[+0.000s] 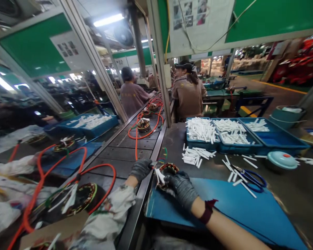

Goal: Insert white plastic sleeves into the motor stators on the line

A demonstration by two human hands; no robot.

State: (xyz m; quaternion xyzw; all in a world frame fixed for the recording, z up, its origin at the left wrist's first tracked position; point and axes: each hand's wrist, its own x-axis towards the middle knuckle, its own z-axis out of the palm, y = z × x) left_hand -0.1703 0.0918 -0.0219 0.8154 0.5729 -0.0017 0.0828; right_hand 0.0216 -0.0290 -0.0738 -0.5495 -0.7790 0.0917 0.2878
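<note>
My left hand (141,170), in a dark grey glove, is closed at the left side of a wound copper stator (169,169), by its wires and white sleeves. What its fingertips pinch is too small to make out. Gloved as well, my right hand (182,187) wraps round the stator's right side, its fingers near the white sleeves (159,176). The stator rests at the left edge of a blue mat (219,201), beside the conveyor's metal rail.
Blue trays (232,147) of white tubes stand behind the mat, with loose tubes (197,155), blue-handled scissors (254,180) and a lidded bowl (281,160) nearby. Stators with orange cables lie along the conveyor (122,149). Two people (189,93) (133,93) sit further back.
</note>
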